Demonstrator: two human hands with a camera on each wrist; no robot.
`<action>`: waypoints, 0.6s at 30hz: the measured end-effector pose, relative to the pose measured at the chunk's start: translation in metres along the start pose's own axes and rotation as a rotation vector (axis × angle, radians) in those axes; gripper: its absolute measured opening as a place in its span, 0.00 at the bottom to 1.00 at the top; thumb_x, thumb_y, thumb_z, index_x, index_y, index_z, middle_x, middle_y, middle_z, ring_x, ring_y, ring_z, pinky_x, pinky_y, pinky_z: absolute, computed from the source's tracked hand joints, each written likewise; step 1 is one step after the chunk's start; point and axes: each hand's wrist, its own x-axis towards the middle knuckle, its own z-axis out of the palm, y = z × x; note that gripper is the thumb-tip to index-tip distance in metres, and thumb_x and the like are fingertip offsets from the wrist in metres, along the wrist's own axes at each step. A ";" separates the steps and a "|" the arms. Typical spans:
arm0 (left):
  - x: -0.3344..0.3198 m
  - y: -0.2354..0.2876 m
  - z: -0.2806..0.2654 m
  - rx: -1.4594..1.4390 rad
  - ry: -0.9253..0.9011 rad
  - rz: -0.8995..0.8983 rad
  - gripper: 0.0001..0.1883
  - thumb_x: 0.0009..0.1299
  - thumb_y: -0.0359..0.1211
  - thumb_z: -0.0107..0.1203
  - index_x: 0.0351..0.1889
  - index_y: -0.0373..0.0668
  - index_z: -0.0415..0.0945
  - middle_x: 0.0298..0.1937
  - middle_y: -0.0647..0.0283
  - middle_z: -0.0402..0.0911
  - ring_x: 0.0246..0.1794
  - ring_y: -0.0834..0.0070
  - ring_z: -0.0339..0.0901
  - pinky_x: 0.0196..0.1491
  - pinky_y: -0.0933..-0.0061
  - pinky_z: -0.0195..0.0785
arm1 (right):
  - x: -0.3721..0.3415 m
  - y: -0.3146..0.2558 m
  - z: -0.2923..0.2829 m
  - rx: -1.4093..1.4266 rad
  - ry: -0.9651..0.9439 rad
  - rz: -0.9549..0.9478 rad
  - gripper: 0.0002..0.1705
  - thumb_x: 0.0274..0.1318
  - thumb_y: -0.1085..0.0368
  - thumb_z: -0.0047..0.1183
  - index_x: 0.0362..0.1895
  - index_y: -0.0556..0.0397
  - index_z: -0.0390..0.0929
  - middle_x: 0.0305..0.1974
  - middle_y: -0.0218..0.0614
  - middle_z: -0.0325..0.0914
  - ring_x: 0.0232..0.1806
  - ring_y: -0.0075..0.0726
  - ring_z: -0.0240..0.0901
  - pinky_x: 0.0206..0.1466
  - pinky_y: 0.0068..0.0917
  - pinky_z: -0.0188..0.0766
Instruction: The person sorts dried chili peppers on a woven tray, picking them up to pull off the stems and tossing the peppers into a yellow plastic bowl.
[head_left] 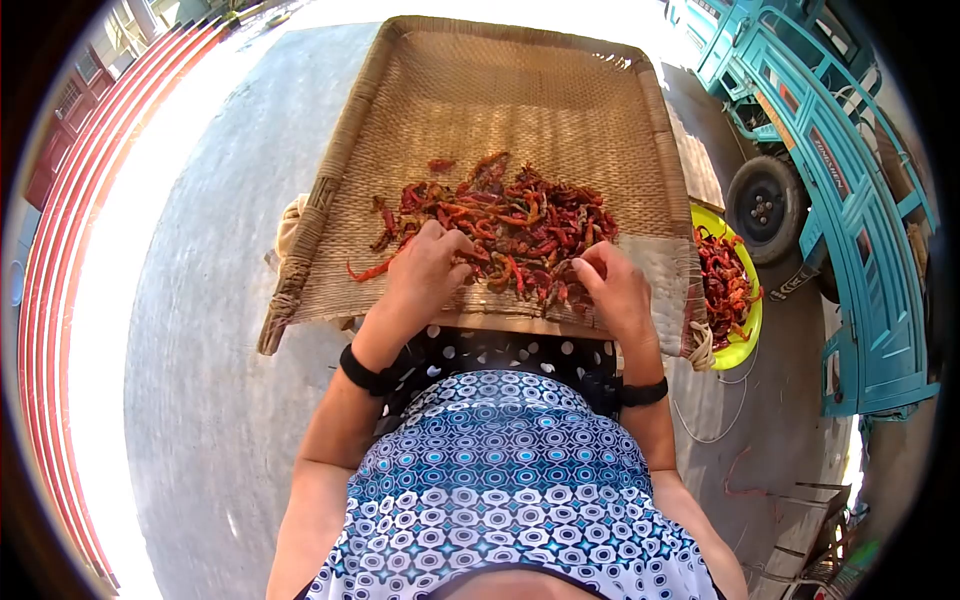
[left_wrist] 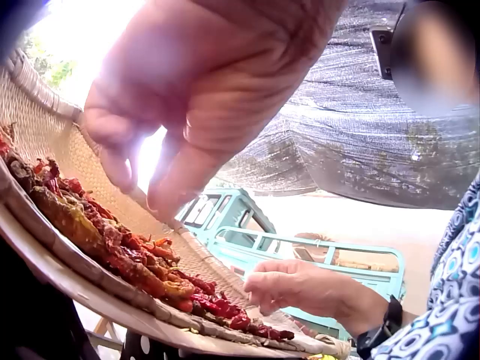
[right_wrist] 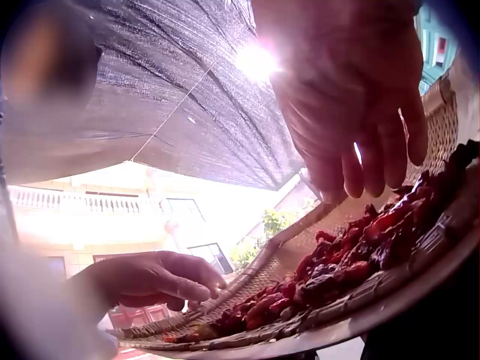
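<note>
A heap of dried red chili peppers (head_left: 520,215) lies on a woven basket tray (head_left: 500,90) in front of the person. Over the heap's near left side, the left hand (head_left: 430,268) reaches with its fingers bent down toward the peppers. In the left wrist view, the left hand's thumb and fingers (left_wrist: 112,129) stand apart with light between them, above the peppers. The right hand (head_left: 612,285) hovers at the heap's near right edge. In the right wrist view its fingers (right_wrist: 375,161) hang loosely down close over the peppers (right_wrist: 330,277), with nothing seen in them.
A yellow basin (head_left: 745,345) of red peppers stands to the right of the tray, close to a wheel (head_left: 765,205) of a turquoise cargo vehicle (head_left: 850,200). Red-edged steps (head_left: 60,300) run along the left. A dark shade net (left_wrist: 352,142) hangs overhead.
</note>
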 end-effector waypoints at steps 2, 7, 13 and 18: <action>0.001 -0.016 -0.008 0.015 0.111 0.015 0.15 0.64 0.32 0.62 0.49 0.45 0.76 0.47 0.58 0.73 0.52 0.60 0.72 0.52 0.62 0.65 | 0.006 0.027 -0.010 -0.196 0.244 0.000 0.18 0.53 0.53 0.62 0.43 0.48 0.77 0.47 0.37 0.77 0.50 0.48 0.73 0.52 0.44 0.68; 0.005 -0.051 -0.037 0.517 0.310 -0.399 0.33 0.63 0.44 0.64 0.65 0.44 0.67 0.69 0.44 0.59 0.72 0.44 0.50 0.70 0.43 0.42 | 0.028 0.091 -0.037 -0.451 0.467 0.399 0.34 0.62 0.43 0.53 0.65 0.48 0.66 0.60 0.46 0.70 0.63 0.53 0.65 0.62 0.47 0.63; 0.009 -0.097 -0.049 0.516 0.212 -0.720 0.44 0.66 0.54 0.60 0.74 0.44 0.53 0.72 0.39 0.56 0.73 0.40 0.51 0.71 0.41 0.42 | 0.036 0.141 -0.044 0.107 0.429 0.391 0.38 0.65 0.35 0.45 0.63 0.54 0.68 0.56 0.50 0.75 0.58 0.51 0.71 0.63 0.40 0.63; 0.020 -0.093 -0.082 0.402 0.260 -0.806 0.43 0.65 0.54 0.60 0.74 0.47 0.54 0.66 0.41 0.65 0.66 0.45 0.62 0.65 0.44 0.51 | 0.030 0.136 -0.049 0.443 0.517 0.369 0.35 0.66 0.37 0.46 0.57 0.57 0.72 0.52 0.44 0.76 0.54 0.38 0.70 0.62 0.33 0.62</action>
